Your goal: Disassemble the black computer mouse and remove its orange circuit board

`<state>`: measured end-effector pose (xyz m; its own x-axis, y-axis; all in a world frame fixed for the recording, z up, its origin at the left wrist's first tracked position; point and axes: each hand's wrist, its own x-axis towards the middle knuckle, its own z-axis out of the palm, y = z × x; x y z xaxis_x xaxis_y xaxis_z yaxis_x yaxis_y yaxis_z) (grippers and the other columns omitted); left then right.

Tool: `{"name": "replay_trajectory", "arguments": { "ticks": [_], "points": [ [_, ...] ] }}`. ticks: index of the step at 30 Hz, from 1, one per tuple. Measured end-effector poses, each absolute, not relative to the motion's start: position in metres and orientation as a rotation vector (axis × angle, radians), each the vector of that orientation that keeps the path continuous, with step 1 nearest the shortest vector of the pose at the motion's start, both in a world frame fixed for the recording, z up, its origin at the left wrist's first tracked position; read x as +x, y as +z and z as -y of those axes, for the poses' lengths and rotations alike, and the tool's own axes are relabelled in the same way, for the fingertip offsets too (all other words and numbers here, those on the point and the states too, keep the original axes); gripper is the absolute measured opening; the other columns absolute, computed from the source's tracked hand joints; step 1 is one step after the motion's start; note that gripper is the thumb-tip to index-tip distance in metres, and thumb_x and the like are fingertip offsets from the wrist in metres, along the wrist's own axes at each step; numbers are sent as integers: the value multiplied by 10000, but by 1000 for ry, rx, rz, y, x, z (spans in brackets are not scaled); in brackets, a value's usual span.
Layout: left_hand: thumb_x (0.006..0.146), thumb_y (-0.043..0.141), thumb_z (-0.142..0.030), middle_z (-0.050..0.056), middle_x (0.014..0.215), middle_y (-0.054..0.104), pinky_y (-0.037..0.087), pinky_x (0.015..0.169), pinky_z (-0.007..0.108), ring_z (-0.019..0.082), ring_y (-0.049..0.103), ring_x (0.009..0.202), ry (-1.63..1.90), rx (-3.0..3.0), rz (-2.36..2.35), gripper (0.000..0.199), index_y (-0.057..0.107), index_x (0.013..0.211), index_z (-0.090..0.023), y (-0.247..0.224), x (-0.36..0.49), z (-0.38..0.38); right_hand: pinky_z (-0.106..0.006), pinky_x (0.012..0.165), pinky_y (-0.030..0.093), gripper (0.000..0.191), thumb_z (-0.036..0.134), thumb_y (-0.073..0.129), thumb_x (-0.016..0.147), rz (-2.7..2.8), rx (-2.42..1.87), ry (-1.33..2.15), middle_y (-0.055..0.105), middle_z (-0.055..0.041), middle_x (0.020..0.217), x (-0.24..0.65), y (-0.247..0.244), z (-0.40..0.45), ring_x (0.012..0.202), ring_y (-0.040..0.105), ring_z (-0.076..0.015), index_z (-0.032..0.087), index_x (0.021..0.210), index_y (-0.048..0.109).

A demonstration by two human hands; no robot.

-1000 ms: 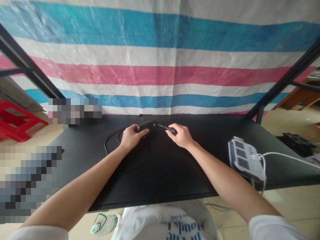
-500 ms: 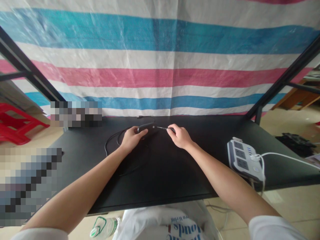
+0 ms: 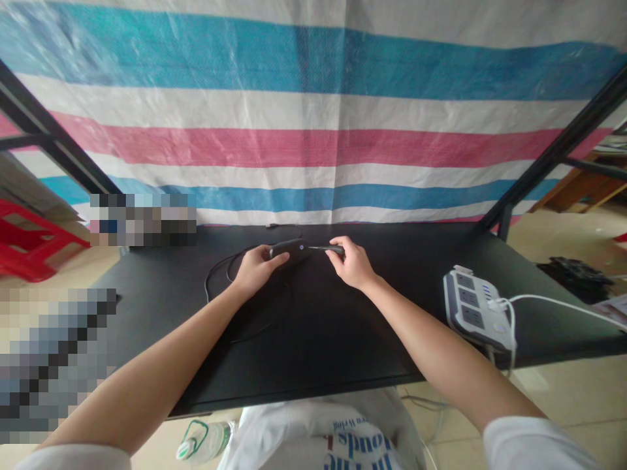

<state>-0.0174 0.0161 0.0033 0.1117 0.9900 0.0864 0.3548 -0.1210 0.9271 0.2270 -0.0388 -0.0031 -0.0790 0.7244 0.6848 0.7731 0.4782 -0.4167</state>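
Observation:
My left hand (image 3: 257, 269) is closed around a black, elongated device (image 3: 288, 247), its thumb along the front side. A small pale round spot shows near the device's right end. My right hand (image 3: 353, 264) pinches a thin screwdriver (image 3: 336, 249) by its dark handle, thumb below and fingers above. The slim metal shaft points left at the device, with its tip close to the round spot; whether they touch I cannot tell. A black cable (image 3: 208, 282) curls on the black table (image 3: 313, 339) beside and behind my left hand, with a plug (image 3: 271, 226) at the back.
On the right of the table stands a white power strip (image 3: 477, 310) with a white cord plugged in. A striped sheet (image 3: 313, 147) hangs behind the table. Below the front edge is a clear bottle (image 3: 208, 440); a red stool (image 3: 36, 241) is at far left.
My right fingers have shifted on the screwdriver, and more of its handle shows. The left hand still holds the device in about the same place. The view has moved slightly.

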Motion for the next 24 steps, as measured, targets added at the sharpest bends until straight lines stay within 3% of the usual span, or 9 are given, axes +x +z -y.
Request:
{"name": "replay_trajectory", "arguments": {
  "ticks": [16, 21, 24],
  "points": [
    [575, 742, -659, 43, 657, 661, 402, 570, 295, 186, 585, 610, 989, 1646, -1348, 547, 665, 780, -158, 7, -18, -14, -299, 746, 531, 106, 224, 556, 939, 1883, -1027, 33, 678, -60, 889, 229, -1, 38, 820, 641, -180, 206, 945, 661],
    [565, 754, -639, 36, 667, 664, 375, 557, 280, 183, 583, 617, 982, 1665, -1342, 532, 656, 799, -171, 9, -18, -12, -278, 712, 523, 183, 261, 518, 939, 1863, -1213, 80, 669, -67, 970, 226, 2, 42, 772, 637, -162, 212, 1061, 644],
    [548, 775, -612, 29, 679, 675, 388, 572, 279, 185, 592, 634, 983, 1685, -1349, 533, 669, 831, -174, 10, -18, -11, -281, 696, 511, 305, 349, 552, 926, 1822, -1320, 109, 685, -33, 842, 225, 5, 44, 710, 643, -170, 210, 1193, 599]
  ]
}}
